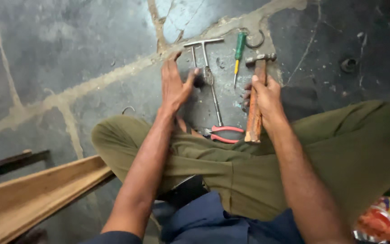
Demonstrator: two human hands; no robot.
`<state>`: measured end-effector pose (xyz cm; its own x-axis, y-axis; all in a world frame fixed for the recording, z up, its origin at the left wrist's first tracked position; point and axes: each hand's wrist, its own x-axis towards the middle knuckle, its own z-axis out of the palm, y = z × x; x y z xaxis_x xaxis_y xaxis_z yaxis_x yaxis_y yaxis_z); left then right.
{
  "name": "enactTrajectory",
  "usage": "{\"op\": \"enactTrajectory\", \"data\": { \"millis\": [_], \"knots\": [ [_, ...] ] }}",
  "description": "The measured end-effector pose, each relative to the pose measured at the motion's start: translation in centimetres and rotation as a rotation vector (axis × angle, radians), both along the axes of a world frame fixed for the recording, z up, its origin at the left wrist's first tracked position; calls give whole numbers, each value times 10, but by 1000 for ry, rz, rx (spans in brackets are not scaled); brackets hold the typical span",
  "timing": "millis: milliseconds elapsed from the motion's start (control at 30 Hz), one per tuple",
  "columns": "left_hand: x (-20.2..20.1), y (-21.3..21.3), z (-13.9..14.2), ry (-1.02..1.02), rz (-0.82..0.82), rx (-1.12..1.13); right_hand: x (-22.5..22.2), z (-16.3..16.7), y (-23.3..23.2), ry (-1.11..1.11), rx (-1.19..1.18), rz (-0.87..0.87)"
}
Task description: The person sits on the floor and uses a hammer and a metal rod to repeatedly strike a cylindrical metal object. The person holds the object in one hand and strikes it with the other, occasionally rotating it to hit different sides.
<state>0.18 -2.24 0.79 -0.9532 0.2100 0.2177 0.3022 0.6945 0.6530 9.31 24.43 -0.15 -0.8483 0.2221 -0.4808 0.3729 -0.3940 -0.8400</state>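
Head view, the only one. Person sits cross-legged on a cracked stone floor (pixel 68 54), olive trousers, tools laid out just past the knees.

Right hand (pixel 267 97) is wrapped around the wooden handle of a hammer (pixel 256 97), fingers curled shut on it near the upper half. The hammer's long axis runs nearly straight away from the body, tilted slightly right at the top: metal head far end, handle butt near end, close to the shin. The head sits low over the floor; contact cannot be told.

Left hand (pixel 174 86) is spread, fingers straight and together, thumb out to the right, holding nothing. It hovers or rests edge-on just left of a T-handled metal rod (pixel 211 77). A small dark thing lies by the thumb tip, too blurred to name.

The rod lies between the two hands, long axis also running away from the body, crossbar at the far end. Left hand is the nearer one to it; right hand is occupied.

Other things: a green-handled screwdriver (pixel 239 52) between rod and hammer head, tip pointing toward the body; red-handled pliers (pixel 224 134) at the near end of the rod, beside the hammer butt; a wooden plank (pixel 37 194) at lower left, well apart.

Hammer look: worn pale-brown handle, small grey steel head.
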Motion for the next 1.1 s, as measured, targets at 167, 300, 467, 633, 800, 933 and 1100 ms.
{"op": "enactTrajectory", "data": {
  "millis": [167,300,467,633,800,933,1100],
  "knots": [
    [11,19,13,7,-420,-148,1,-8,-6,-76,89,-53],
    [12,28,4,-112,-331,-176,0,-10,-10,-56,183,-78],
    [6,27,-4,-177,-255,-168,-8,-9,-13,18,390,-84],
    [11,28,16,-346,-162,195,-7,-6,-13,26,349,-74],
    [33,43,45,-123,-130,577,1,-9,-14,71,442,-2],
    [51,39,68,-12,-145,651,5,-16,-15,151,491,76],
    [57,28,97,95,-187,688,9,-21,-16,152,718,144]
  ]
}}
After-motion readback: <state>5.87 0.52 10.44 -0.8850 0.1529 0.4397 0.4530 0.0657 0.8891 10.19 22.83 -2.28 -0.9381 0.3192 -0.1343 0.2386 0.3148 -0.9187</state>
